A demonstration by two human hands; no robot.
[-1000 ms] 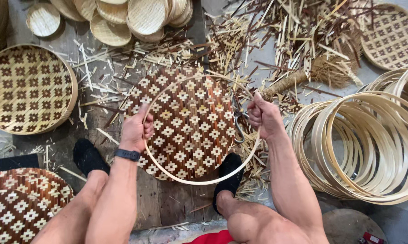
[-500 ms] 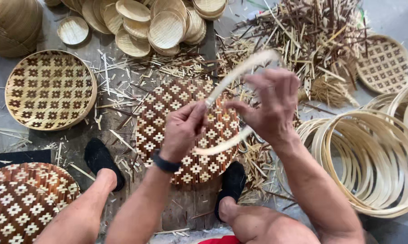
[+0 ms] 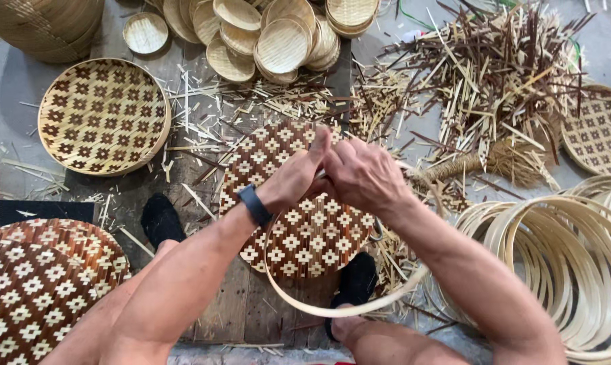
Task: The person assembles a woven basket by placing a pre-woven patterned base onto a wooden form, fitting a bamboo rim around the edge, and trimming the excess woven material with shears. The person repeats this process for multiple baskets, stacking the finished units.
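Directly below you, largest first:
Floor: grey ground with wooden boards point(image 3: 251, 318), strewn with bamboo offcuts.
Hoop stack: a big pile of pale bamboo rings point(image 3: 555, 263) lies at your right, well apart from your hands.
Splint heap: a tangle of dark and pale bamboo strips point(image 3: 495, 81) lies ahead to the right.
Woven mat: a round brown-and-cream checked mat point(image 3: 299, 230) lies flat between your feet, under your hands.
Finished trays: one rimmed checked tray point(image 3: 103, 115) lies ahead left, another point(image 3: 35, 290) by your left knee.
Small discs: pale woven rounds point(image 3: 278, 34) are stacked at the top.
Bamboo hoop: a thin pale hoop point(image 3: 319, 307) curves from your hands down over the mat's near edge.
Right hand point(image 3: 366, 176): fingers closed on the hoop, touching your left hand.
Left hand point(image 3: 295, 176): fingers together, pinching the hoop where the hands meet; a dark wristband point(image 3: 254, 205) is on the wrist.
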